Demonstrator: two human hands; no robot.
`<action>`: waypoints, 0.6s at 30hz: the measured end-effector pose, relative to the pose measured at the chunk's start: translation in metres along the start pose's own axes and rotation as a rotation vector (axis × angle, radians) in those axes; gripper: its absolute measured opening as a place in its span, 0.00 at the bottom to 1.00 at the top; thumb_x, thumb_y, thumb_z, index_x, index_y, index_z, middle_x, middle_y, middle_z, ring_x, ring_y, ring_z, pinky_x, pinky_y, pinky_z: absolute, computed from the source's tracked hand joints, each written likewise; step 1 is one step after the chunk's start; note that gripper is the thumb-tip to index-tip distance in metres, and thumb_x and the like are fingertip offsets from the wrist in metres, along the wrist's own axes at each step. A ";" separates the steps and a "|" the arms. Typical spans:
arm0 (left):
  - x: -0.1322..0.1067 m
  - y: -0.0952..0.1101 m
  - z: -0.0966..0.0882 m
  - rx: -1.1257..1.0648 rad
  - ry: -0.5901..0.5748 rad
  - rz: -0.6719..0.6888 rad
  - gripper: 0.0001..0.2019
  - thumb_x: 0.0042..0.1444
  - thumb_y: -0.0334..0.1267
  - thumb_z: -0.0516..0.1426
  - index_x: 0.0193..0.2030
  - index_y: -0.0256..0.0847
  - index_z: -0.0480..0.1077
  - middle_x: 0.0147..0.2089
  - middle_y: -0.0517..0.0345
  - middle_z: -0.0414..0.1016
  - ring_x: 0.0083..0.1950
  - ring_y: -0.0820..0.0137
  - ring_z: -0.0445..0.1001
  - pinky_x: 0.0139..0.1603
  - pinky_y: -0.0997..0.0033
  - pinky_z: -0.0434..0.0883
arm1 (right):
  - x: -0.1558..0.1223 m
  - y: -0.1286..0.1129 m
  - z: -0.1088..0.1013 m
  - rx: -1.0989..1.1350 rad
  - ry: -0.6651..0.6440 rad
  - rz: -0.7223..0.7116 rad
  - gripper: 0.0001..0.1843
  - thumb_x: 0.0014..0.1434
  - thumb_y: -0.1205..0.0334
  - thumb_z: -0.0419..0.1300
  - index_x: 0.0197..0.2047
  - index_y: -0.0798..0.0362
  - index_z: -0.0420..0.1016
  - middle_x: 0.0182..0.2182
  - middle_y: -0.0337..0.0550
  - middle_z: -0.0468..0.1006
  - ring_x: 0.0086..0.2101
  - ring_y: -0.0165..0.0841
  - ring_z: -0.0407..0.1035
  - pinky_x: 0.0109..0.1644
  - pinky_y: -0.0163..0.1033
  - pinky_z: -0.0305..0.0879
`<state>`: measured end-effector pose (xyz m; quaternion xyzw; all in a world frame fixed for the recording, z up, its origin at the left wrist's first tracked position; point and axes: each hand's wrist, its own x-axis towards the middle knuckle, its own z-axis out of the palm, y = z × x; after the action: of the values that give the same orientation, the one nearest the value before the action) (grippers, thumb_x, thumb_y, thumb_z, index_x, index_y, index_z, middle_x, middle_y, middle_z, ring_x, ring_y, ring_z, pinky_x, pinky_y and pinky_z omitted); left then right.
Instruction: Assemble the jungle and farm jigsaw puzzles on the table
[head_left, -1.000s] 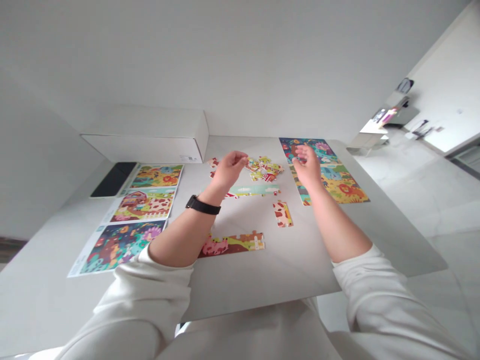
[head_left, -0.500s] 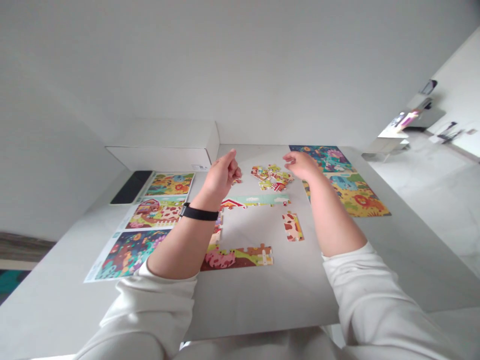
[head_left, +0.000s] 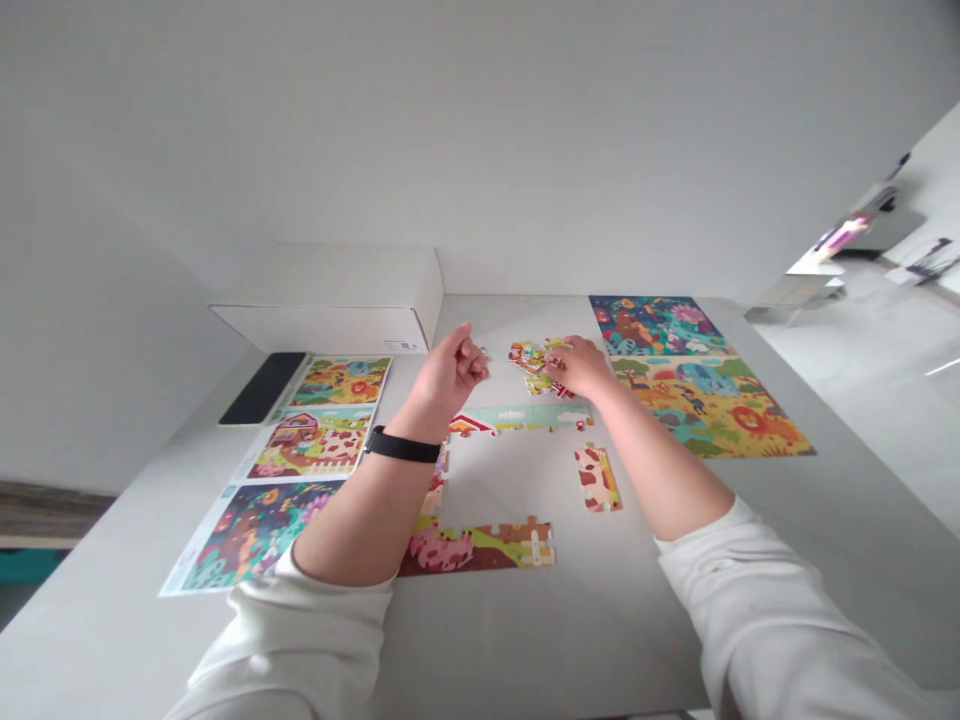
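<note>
My left hand [head_left: 453,370], with a black band round its wrist, is closed in a loose fist above the table; what it holds, if anything, is hidden. Loose jigsaw pieces [head_left: 525,357] lie in a pile at the back middle. Over the right side of that pile, my right hand [head_left: 582,366] touches the pieces with its fingers apart. Nearer me is a partly joined puzzle frame: a top strip [head_left: 517,416], a bottom strip with a pink pig [head_left: 442,548], and a left side partly hidden by my left arm. A separate cow-patterned section [head_left: 597,478] lies at the right.
Printed picture sheets [head_left: 311,442] lie at the left, beside a dark phone-like slab [head_left: 264,388]. Behind them stands a white box [head_left: 322,325] near the wall. At the right are two colourful pictures, one dark [head_left: 660,325] and one yellow [head_left: 709,400].
My right hand has moved left and down onto the loose pieces. My left hand remains closed in nearly the same place. The whole view has shifted slightly.
</note>
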<state>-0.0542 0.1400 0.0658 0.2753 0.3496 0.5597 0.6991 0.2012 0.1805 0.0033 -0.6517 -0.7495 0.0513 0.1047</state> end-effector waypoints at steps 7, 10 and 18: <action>0.006 -0.003 -0.007 -0.007 0.005 0.004 0.26 0.65 0.48 0.66 0.23 0.44 0.56 0.16 0.70 0.51 0.20 0.74 0.64 0.28 0.74 0.71 | 0.002 -0.015 0.015 -0.015 0.106 -0.027 0.22 0.64 0.41 0.69 0.52 0.46 0.86 0.65 0.54 0.74 0.65 0.54 0.64 0.69 0.58 0.62; 0.006 -0.003 -0.006 -0.008 0.015 0.012 0.26 0.65 0.47 0.66 0.23 0.44 0.56 0.16 0.70 0.50 0.20 0.74 0.64 0.26 0.74 0.69 | 0.004 -0.020 0.020 -0.006 0.142 -0.009 0.19 0.62 0.45 0.71 0.50 0.47 0.86 0.63 0.54 0.76 0.64 0.54 0.66 0.69 0.58 0.62; 0.005 0.002 -0.003 0.002 0.085 0.031 0.27 0.65 0.48 0.66 0.22 0.44 0.56 0.16 0.69 0.50 0.20 0.74 0.63 0.22 0.76 0.64 | 0.001 -0.019 0.020 0.079 0.235 -0.248 0.17 0.61 0.54 0.71 0.52 0.49 0.85 0.61 0.55 0.78 0.63 0.52 0.68 0.72 0.59 0.59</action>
<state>-0.0577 0.1455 0.0646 0.2572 0.3752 0.5816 0.6744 0.1782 0.1803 -0.0119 -0.5509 -0.8043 -0.0090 0.2227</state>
